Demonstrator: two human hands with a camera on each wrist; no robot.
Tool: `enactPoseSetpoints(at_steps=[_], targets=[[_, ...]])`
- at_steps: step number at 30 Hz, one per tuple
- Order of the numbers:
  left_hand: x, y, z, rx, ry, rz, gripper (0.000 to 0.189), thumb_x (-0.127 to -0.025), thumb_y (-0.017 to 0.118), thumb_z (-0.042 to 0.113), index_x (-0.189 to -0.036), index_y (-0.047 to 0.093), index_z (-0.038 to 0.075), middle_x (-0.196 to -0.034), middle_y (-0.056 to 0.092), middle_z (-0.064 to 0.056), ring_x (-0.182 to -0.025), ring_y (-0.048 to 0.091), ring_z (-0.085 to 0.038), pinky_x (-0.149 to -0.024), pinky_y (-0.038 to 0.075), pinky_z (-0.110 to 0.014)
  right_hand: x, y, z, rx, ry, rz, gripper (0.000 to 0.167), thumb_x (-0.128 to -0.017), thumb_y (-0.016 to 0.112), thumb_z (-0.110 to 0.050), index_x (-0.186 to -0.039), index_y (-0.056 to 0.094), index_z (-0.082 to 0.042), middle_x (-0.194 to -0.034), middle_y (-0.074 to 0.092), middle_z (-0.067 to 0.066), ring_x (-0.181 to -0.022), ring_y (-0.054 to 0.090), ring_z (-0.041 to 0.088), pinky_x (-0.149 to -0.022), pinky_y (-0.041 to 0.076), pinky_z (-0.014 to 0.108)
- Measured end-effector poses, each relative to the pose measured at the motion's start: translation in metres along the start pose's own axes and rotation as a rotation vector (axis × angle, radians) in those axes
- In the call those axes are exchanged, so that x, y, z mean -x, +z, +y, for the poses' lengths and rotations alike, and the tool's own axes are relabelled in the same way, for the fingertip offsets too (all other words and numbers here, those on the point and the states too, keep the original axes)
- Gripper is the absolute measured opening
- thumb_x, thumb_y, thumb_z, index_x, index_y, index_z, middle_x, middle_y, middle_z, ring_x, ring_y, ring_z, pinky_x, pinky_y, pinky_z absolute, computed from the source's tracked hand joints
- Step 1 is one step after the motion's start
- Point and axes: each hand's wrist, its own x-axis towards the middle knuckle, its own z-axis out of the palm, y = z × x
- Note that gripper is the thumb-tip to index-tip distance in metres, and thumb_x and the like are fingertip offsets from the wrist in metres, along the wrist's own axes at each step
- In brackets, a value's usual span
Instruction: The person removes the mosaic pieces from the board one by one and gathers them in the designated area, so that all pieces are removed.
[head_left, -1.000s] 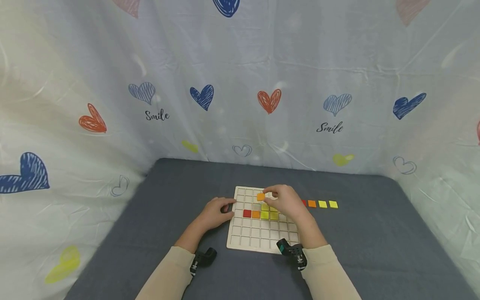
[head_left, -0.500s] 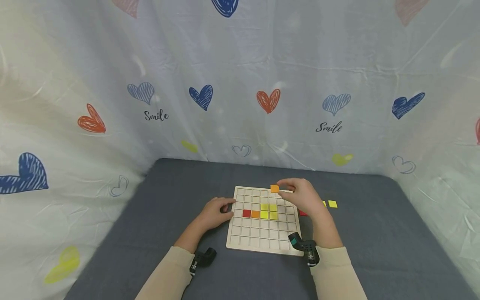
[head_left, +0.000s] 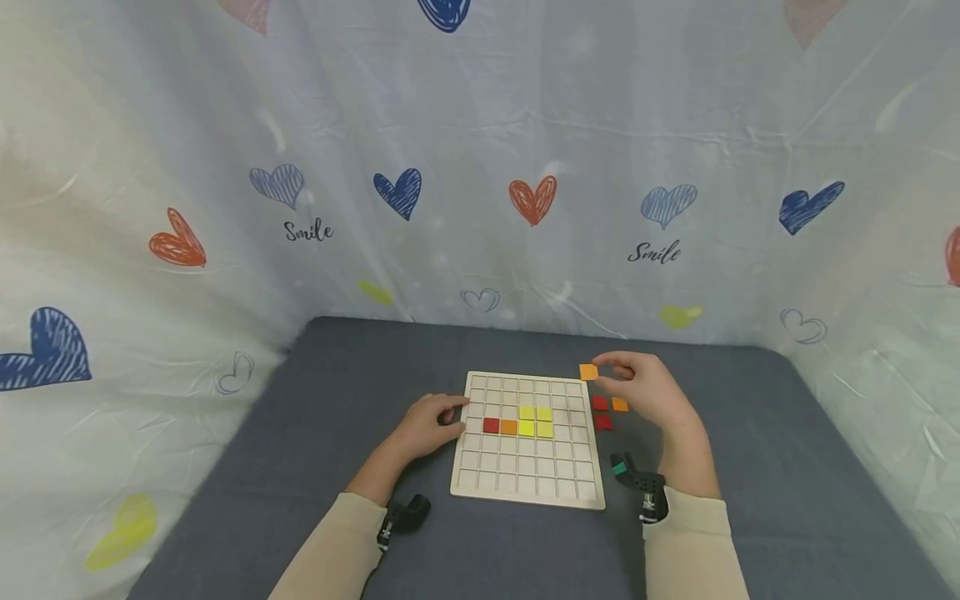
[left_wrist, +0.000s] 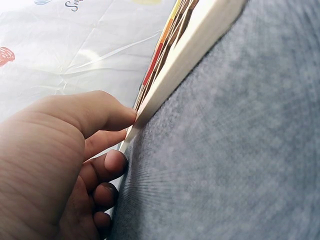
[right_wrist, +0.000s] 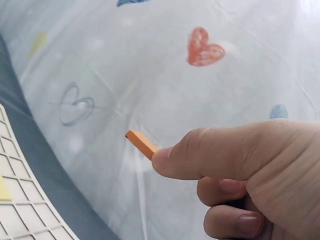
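Observation:
A pale wooden grid board (head_left: 517, 486) lies on the dark cloth. My left hand (head_left: 423, 427) touches its left edge with thumb and index fingertips, and in the left wrist view the thumb (left_wrist: 107, 112) rests against the board's side. One red tile (head_left: 491, 426), one orange tile (head_left: 508, 427) and a square block of yellow tiles (head_left: 536, 422) sit in the grid. Above the board's far right corner, my right hand (head_left: 648, 387) pinches an orange square tile (head_left: 588, 372) between thumb and fingertip. That tile (right_wrist: 142, 143) shows edge-on in the right wrist view.
Right of the board lie two red tiles (head_left: 600, 403) and another orange tile (head_left: 620, 405), close under my right hand. The dark cloth (head_left: 360, 358) covers the table. Behind it hangs a pale curtain (head_left: 465, 108) printed with hearts. Each wrist wears a black camera mount (head_left: 408, 514).
My right hand has carried the pinched orange tile rightward from over the grid to the board's far right corner. Loose tiles beside the board are now uncovered; loose yellow ones are hidden. The left hand stays.

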Motion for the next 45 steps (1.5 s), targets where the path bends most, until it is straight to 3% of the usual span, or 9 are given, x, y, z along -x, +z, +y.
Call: enactPoseSetpoints(at_steps=[11,13,20,24,26,32,38,45], targets=[[0.0,-0.001,-0.002,0.0,-0.008,0.004,0.043,-0.093,0.074,0.018,-0.135,0.069,0.011,-0.076,0.049,0.004,-0.076,0.043,-0.015,-0.073,0.036,-0.036,0.007,-0.023,0.032,0.019,0.086,-0.029,0.043,-0.098,0.071,-0.026,-0.135,0.065,-0.006,-0.144,0.051,0.026,-0.138,0.043,0.048,-0.103,0.041,0.063],[-0.001,-0.001,-0.002,0.001,-0.009,0.008,0.043,-0.093,0.074,0.018,-0.135,0.069,0.011,-0.076,0.049,0.005,-0.077,0.043,-0.015,-0.073,0.036,-0.037,0.007,-0.024,0.04,0.025,0.11,-0.041,0.042,-0.098,0.07,-0.025,-0.135,0.065,-0.004,-0.137,0.054,0.026,-0.132,0.047,0.046,-0.102,0.041,0.062],[-0.001,-0.001,-0.002,-0.002,-0.013,0.006,0.043,-0.093,0.074,0.018,-0.135,0.069,0.011,-0.076,0.049,0.005,-0.077,0.043,-0.015,-0.073,0.036,-0.036,0.007,-0.023,0.07,0.038,0.184,-0.118,0.039,-0.096,0.072,-0.021,-0.127,0.068,0.001,-0.137,0.054,0.029,-0.119,0.052,0.043,-0.098,0.042,0.062],[-0.001,0.0,-0.002,-0.002,-0.014,0.002,0.042,-0.093,0.074,0.019,-0.135,0.069,0.011,-0.076,0.049,0.005,-0.076,0.043,-0.015,-0.073,0.036,-0.036,0.006,-0.016,0.084,0.037,0.214,-0.142,0.035,-0.093,0.073,-0.017,-0.122,0.069,0.002,-0.101,0.057,0.017,-0.094,0.05,0.03,-0.082,0.042,0.048],[-0.001,0.0,-0.003,-0.003,-0.014,0.002,0.042,-0.093,0.074,0.019,-0.134,0.069,0.012,-0.076,0.049,0.005,-0.076,0.043,-0.015,-0.072,0.036,-0.036,0.004,-0.013,0.089,0.049,0.215,-0.146,0.033,-0.091,0.074,-0.015,-0.119,0.07,0.002,-0.097,0.055,0.012,-0.09,0.048,0.028,-0.078,0.038,0.045],[-0.001,0.0,-0.002,-0.004,-0.007,0.008,0.042,-0.093,0.074,0.019,-0.133,0.07,0.011,-0.075,0.049,0.005,-0.074,0.042,-0.014,-0.071,0.035,-0.035,-0.001,-0.003,0.094,0.042,0.244,-0.159,0.028,-0.087,0.078,-0.012,-0.111,0.072,0.001,-0.118,0.06,0.019,-0.096,0.05,0.03,-0.079,0.04,0.04],[-0.001,0.0,-0.001,0.001,-0.009,0.005,0.042,-0.093,0.074,0.019,-0.134,0.07,0.012,-0.075,0.048,0.005,-0.075,0.042,-0.014,-0.071,0.036,-0.035,-0.001,-0.001,0.094,0.027,0.269,-0.158,0.028,-0.086,0.078,-0.01,-0.111,0.07,0.0,-0.107,0.058,0.014,-0.085,0.048,0.026,-0.071,0.037,0.037],[-0.001,0.001,-0.001,0.014,-0.015,0.0,0.042,-0.093,0.074,0.018,-0.134,0.069,0.011,-0.075,0.048,0.005,-0.076,0.043,-0.015,-0.072,0.036,-0.036,0.004,-0.009,0.083,0.05,0.247,-0.133,0.037,-0.088,0.078,-0.018,-0.12,0.07,-0.001,-0.088,0.053,0.008,-0.086,0.049,0.026,-0.074,0.036,0.04]])
